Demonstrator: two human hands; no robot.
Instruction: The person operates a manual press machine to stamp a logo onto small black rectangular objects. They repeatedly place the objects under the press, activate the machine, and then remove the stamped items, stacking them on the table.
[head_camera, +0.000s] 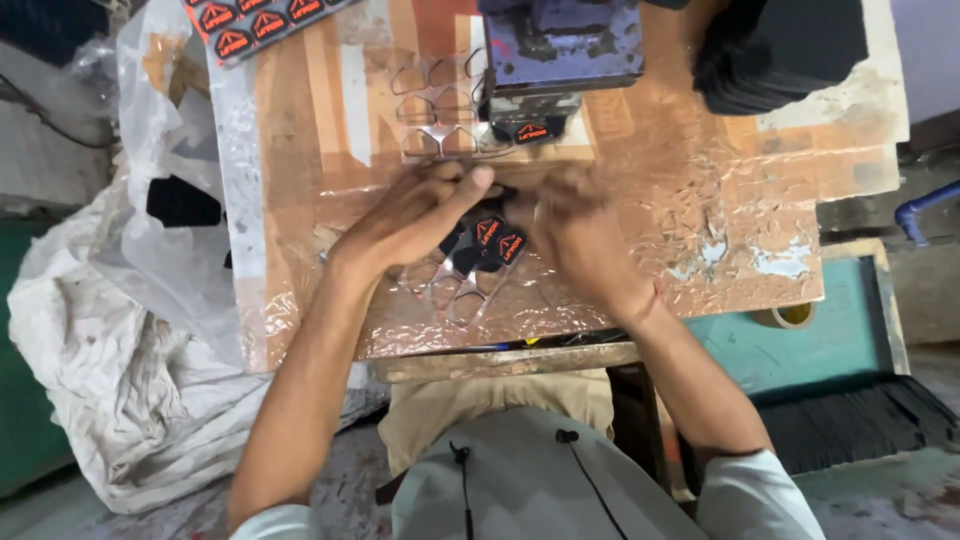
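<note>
My left hand (415, 215) and my right hand (575, 235) meet over a small pile of black shield-shaped patches with orange marks (488, 240) on a board covered in shiny film (700, 200). Both hands have their fingers curled on a clear film strip with shield-shaped cut-outs (440, 110) that runs from the pile up to a dark press head (560, 50). One black patch (532, 131) lies under the press. The right hand is blurred.
A sheet of more orange-marked patches (255, 22) lies at the top left. A stack of black sheets (780, 50) sits top right. Crumpled white plastic bags (110, 330) lie left. A tape roll (792, 316) rests on a green surface right.
</note>
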